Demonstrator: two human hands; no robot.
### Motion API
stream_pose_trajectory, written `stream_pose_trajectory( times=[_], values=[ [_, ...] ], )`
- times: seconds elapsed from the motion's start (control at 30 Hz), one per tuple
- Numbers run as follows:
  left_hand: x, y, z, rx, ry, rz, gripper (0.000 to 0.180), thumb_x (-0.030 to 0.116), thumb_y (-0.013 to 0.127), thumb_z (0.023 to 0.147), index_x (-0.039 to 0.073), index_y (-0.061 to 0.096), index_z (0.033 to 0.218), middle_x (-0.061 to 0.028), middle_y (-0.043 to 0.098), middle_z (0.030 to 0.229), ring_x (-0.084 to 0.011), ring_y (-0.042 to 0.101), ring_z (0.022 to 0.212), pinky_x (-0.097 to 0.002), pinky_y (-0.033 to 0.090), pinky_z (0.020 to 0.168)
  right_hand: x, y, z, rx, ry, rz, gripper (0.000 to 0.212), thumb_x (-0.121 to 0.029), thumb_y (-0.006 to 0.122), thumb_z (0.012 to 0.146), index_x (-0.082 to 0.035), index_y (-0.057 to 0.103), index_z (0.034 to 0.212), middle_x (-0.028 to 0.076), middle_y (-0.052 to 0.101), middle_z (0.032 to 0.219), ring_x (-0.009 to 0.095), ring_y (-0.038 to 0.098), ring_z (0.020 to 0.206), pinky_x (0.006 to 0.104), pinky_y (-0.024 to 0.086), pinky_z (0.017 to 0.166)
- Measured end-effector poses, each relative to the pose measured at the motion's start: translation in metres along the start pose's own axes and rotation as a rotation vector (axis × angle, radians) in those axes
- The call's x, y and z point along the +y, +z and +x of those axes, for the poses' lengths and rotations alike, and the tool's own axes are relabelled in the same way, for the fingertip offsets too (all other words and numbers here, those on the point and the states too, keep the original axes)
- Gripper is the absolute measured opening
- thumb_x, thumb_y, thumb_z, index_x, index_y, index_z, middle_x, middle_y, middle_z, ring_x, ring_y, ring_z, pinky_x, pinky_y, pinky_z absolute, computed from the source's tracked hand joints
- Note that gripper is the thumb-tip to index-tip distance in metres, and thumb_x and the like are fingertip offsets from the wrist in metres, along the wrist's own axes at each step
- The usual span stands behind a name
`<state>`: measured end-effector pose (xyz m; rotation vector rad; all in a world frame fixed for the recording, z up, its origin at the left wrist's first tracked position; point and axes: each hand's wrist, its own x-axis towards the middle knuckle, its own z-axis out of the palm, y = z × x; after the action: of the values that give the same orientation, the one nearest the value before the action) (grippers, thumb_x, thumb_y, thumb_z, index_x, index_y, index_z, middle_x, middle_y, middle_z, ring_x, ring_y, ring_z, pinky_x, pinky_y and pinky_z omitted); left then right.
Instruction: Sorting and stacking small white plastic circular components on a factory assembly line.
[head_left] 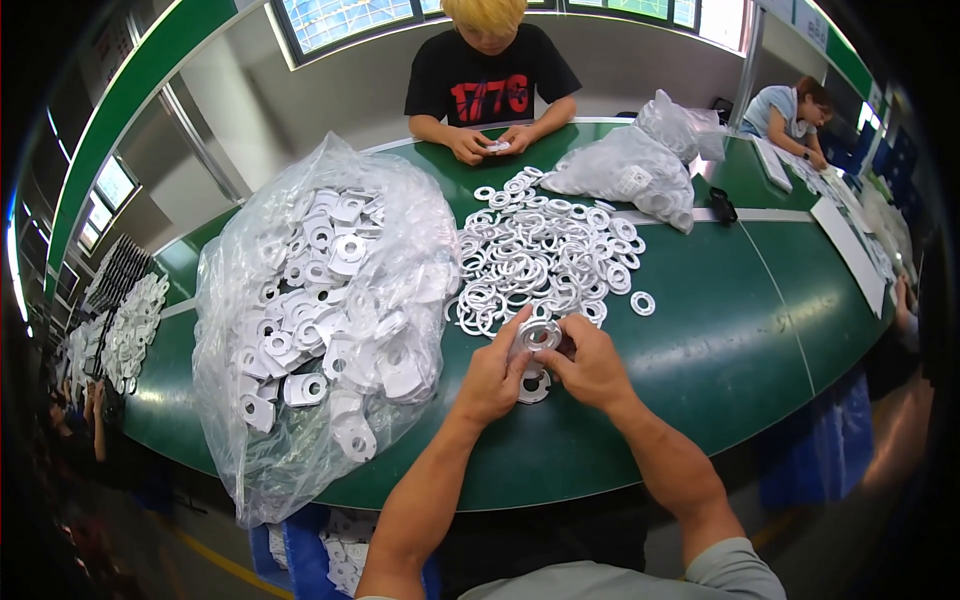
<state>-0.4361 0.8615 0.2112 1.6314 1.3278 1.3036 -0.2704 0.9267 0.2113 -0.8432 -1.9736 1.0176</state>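
Observation:
Between the fingers of both my hands is a white plastic ring part (540,335), raised over the near side of the green table. My left hand (488,378) grips its left side and my right hand (590,366) its right side, thumbs on the near edge. Just below it lies another white part with a round hole (534,386), partly hidden by my fingers. Beyond my hands is a heap of white rings (545,262), and one loose ring (642,303) lies to its right. Left of my hands, white flat plates with holes (345,365) fill an open clear plastic bag (225,340).
A person (490,80) across the green table (700,330) holds a small white part. Filled clear bags (640,165) and a small black object (722,206) lie at the back right. Blue bins (300,550) stand below the near edge. Another person (795,115) works far right.

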Motion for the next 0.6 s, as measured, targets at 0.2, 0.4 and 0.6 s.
stream_pose_trajectory(
  times=[0.2, 0.4, 0.6],
  values=[
    [-0.021, 0.006, 0.0, 0.104, -0.025, -0.253, 0.044, 0.008, 0.049, 0.096, 0.002, 0.042, 0.138, -0.0127, 0.061, 0.117, -0.0183, 0.06, 0.101, -0.0281, 0.046, 0.087, -0.001, -0.01, 0.008, -0.171, 0.298, 0.411, 0.02, -0.009, 0.066, 0.088, 0.004, 0.059, 0.101, 0.01, 0.065, 0.086, 0.014, 0.065, 0.069, 0.028, 0.055, 0.062],
    [-0.02, 0.0, 0.002, 0.038, -0.051, -0.272, 0.04, 0.015, 0.049, 0.098, 0.002, 0.046, 0.135, -0.011, 0.061, 0.112, -0.0155, 0.059, 0.099, -0.0272, 0.047, 0.086, 0.009, -0.025, 0.01, -0.234, 0.353, 0.56, 0.023, -0.009, 0.058, 0.094, 0.009, 0.058, 0.108, 0.014, 0.066, 0.085, 0.021, 0.068, 0.069, 0.0307, 0.058, 0.061],
    [-0.012, -0.001, 0.003, 0.121, -0.007, -0.161, 0.054, 0.014, 0.065, 0.089, 0.003, 0.044, 0.137, -0.0087, 0.062, 0.104, -0.0129, 0.059, 0.086, -0.0246, 0.05, 0.075, 0.006, -0.019, 0.009, -0.234, 0.439, 0.674, 0.018, -0.006, 0.056, 0.093, 0.008, 0.054, 0.103, 0.017, 0.066, 0.086, 0.025, 0.07, 0.074, 0.0338, 0.06, 0.065]
  ],
)
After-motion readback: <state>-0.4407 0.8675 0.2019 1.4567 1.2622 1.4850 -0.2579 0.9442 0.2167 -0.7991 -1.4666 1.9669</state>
